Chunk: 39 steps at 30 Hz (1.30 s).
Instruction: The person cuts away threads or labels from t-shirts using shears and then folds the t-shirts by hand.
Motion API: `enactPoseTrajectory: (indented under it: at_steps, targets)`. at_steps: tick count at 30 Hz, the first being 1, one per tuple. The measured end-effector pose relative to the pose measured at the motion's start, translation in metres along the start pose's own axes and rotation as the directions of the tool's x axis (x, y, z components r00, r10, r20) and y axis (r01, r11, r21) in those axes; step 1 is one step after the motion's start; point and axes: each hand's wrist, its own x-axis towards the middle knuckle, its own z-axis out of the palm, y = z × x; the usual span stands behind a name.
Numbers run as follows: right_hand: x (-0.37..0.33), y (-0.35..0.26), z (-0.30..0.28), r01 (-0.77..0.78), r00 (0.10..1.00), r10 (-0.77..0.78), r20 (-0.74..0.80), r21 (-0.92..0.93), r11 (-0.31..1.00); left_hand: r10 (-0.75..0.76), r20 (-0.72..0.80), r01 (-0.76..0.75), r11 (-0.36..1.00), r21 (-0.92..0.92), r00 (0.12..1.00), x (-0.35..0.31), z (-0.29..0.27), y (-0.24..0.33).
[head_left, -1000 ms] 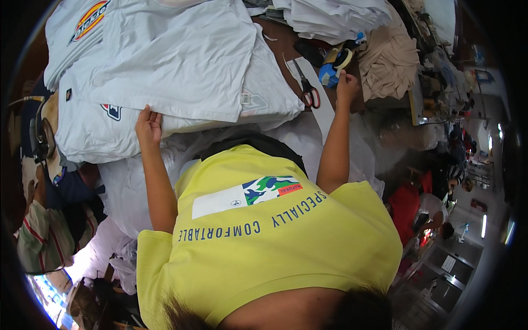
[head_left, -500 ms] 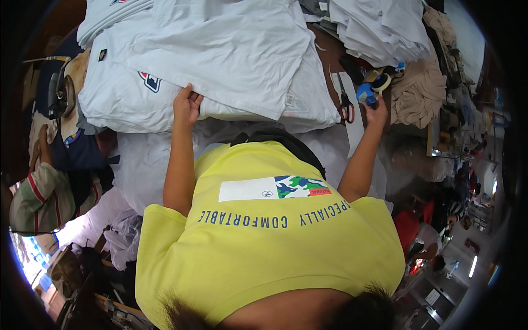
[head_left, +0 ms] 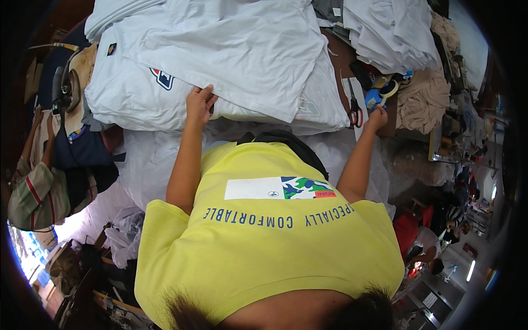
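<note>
A white T-shirt [head_left: 236, 60] lies folded over on a stack of white shirts, its slanting edge toward me. At that edge my left hand [head_left: 201, 105] has its fingers curled against the cloth, pinching it. Left of the fingers shows a red and dark blue print [head_left: 163, 78] on the white cloth beneath. My right hand [head_left: 377, 118] is closed just below a blue tape dispenser [head_left: 375, 98] with a pale tape roll [head_left: 389, 89]. Its fingertips are pressed together; what they hold is too small to make out. Beside it, scissors [head_left: 356, 114] rest on a white strip.
More white garments [head_left: 389, 36] are piled at the far right, with beige cloth [head_left: 422, 102] beside them. An iron [head_left: 67, 91] stands at the left, near another person's arms [head_left: 48, 140]. White plastic sheeting [head_left: 146, 157] hangs below the table edge.
The whole view has shifted slightly, so the table things appear further right. My right hand has drawn slightly toward me from the tape dispenser. My left hand stays at the shirt edge.
</note>
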Motion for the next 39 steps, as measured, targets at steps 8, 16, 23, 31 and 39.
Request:
enactPoseTrajectory:
  at_steps: [8,16,23,31,39]
  targets:
    - [0.007,0.002,-0.008,0.155,0.987,-0.145,0.066,-0.191,0.969,0.079,0.066,-0.079,0.997,-0.008,0.995,-0.007,0.001,-0.001]
    - [0.029,-0.001,-0.026,0.256,0.944,-0.157,0.289,-0.344,0.904,0.095,0.065,-0.096,0.995,0.016,0.993,-0.019,-0.006,0.002]
    - [0.034,0.0,-0.027,-0.017,0.952,0.043,0.304,-0.087,0.996,0.188,0.078,-0.203,0.889,0.411,0.979,-0.035,-0.016,0.0]
    - [0.026,0.015,-0.035,-0.317,0.897,0.249,0.366,0.141,0.938,0.312,0.769,-0.698,-0.326,0.638,0.558,-0.036,0.0,0.002]
    - [-0.081,-0.027,-0.008,-0.097,0.778,-0.096,0.62,0.27,0.958,0.176,0.8,-0.671,-0.46,0.582,0.573,-0.037,-0.019,-0.004]
